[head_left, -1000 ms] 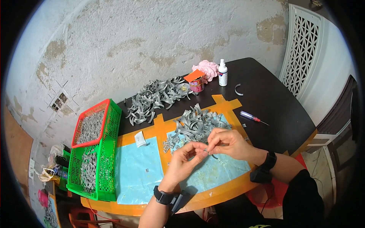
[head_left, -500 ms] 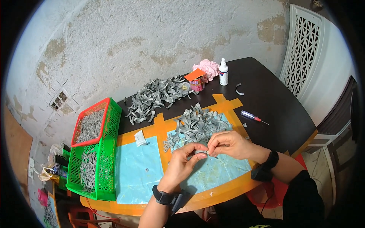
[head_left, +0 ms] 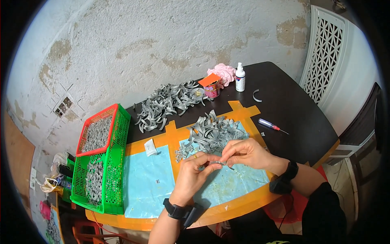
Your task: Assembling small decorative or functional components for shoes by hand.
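Over the light blue sheet (head_left: 215, 187), my left hand (head_left: 195, 173) and my right hand (head_left: 247, 155) meet fingertip to fingertip. Both pinch a small grey curved strip (head_left: 219, 162), mostly covered by the fingers. A ring shows on the left hand. Just beyond them is a heap of grey curved strips (head_left: 207, 129), with many small flat grey pieces (head_left: 183, 152) at its left side. A screwdriver (head_left: 273, 126) with a clear and red handle lies to the right of that heap.
Stacked green baskets (head_left: 115, 179) and a red basket (head_left: 82, 140) hold grey pieces at left. A larger strip pile (head_left: 164, 103), a tin (head_left: 212, 90), pink cloth (head_left: 225, 74) and white spray bottle (head_left: 240, 78) line the back. A white packet (head_left: 150, 147) lies left of my hands.
My left hand has rolled slightly, its fingers now curled nearer the right fingertips, with the ring in sight. Both hands keep their pinch on the strip in nearly the same place.
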The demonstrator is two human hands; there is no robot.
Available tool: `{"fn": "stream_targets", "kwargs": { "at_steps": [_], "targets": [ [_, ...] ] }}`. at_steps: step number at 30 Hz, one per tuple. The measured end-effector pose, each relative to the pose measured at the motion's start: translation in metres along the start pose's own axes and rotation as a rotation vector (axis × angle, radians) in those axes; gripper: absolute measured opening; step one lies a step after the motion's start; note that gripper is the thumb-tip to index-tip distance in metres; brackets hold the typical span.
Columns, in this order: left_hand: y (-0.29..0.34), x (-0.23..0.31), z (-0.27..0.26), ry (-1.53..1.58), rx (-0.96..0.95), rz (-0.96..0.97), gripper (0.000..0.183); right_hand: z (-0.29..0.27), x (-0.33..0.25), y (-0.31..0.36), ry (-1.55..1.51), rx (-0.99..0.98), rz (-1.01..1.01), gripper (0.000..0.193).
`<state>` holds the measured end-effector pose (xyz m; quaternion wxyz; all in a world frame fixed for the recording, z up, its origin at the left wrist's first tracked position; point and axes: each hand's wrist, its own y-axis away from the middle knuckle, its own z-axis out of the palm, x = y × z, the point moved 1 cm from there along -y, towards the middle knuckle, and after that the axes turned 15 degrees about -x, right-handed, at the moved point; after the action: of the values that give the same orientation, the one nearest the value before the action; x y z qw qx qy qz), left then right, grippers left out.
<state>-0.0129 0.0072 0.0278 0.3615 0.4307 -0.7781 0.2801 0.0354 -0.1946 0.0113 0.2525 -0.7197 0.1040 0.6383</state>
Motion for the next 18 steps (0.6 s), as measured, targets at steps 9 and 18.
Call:
{"fn": "stream_targets", "kwargs": {
  "at_steps": [9, 18],
  "targets": [
    [-0.003, -0.01, 0.01, 0.239, 0.038, -0.053, 0.015, 0.0, 0.008, 0.0, -0.17, 0.026, 0.025, 0.009],
    [-0.002, -0.013, 0.013, 0.338, 0.014, -0.053, 0.014, 0.002, 0.012, 0.001, -0.136, -0.009, 0.064, 0.006]
  ]
}}
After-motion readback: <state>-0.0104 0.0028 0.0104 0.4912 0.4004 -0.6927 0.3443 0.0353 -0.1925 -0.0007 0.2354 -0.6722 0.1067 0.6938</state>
